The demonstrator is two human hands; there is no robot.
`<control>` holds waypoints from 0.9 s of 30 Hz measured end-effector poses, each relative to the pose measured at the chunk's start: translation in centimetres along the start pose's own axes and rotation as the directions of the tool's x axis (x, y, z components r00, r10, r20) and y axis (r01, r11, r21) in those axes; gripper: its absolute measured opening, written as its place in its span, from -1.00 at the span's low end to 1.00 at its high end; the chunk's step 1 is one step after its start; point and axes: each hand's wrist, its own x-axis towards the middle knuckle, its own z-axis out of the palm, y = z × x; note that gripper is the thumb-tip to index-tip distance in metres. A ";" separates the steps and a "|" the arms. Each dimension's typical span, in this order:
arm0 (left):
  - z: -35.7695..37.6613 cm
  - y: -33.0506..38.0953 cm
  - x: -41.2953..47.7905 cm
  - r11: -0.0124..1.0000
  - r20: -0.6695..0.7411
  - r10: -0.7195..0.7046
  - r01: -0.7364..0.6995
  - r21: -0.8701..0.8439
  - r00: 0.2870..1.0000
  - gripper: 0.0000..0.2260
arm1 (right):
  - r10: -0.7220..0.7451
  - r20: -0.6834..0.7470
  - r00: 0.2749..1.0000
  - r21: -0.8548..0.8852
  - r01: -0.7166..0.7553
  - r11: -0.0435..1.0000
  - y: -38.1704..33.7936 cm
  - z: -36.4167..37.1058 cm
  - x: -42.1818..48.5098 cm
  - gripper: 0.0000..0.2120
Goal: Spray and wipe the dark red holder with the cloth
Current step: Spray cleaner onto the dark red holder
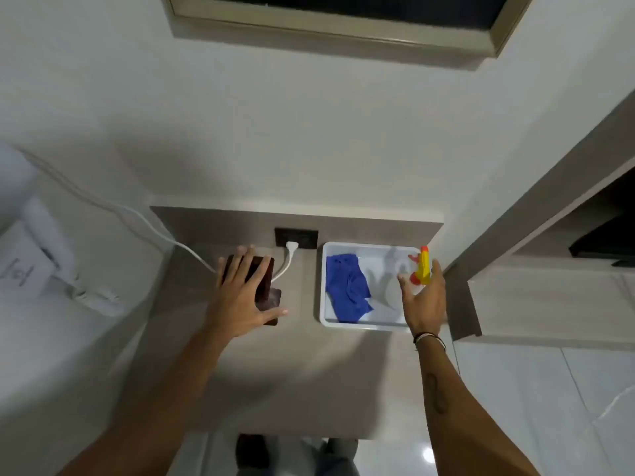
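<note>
The dark red holder [266,283] stands on the small beige table, below a black wall socket. My left hand [240,297] lies spread over its left side, fingers apart, covering much of it. A white tray [323,286] sits to the right and holds a crumpled blue cloth [347,290]. A clear spray bottle [395,273] with a yellow and red trigger head [423,266] stands in the tray's right part. My right hand [424,300] hovers open just in front of the spray head, fingers curved toward it, not closed around it.
A white plug [292,247] sits in the black socket [296,238], its cord running left to a white appliance [37,255]. A beige cabinet edge [460,304] stands close to the tray's right side. Glossy floor tiles and my feet show below the table.
</note>
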 end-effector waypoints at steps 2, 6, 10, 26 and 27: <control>0.0 -0.1 0.0 1.000 -0.002 -0.004 0.004 -0.014 1.000 0.15 | -0.013 -0.019 1.000 0.092 0.015 0.996 0.0 0.5 0.2 -0.43; 0.0 0.0 0.1 1.000 0.013 -0.025 0.025 -0.017 1.000 0.16 | 0.045 -0.045 0.998 0.128 -0.039 0.991 0.5 1.9 0.6 -0.56; -0.3 0.1 0.1 0.996 -0.008 -0.042 0.041 -0.074 0.999 0.07 | 0.106 -0.052 0.993 0.173 -0.096 0.980 1.6 2.7 1.7 -0.61; -1.7 -6.4 -1.7 0.817 0.014 -0.037 0.038 -0.576 0.999 -0.09 | -0.029 -0.057 0.998 0.566 0.056 0.823 -6.4 -1.1 -6.6 -0.60; -1.7 -7.0 -1.9 0.801 0.017 -0.032 0.036 -0.598 0.999 -0.10 | -0.013 0.029 0.999 0.607 -0.007 0.795 -7.1 -0.4 -8.3 -0.56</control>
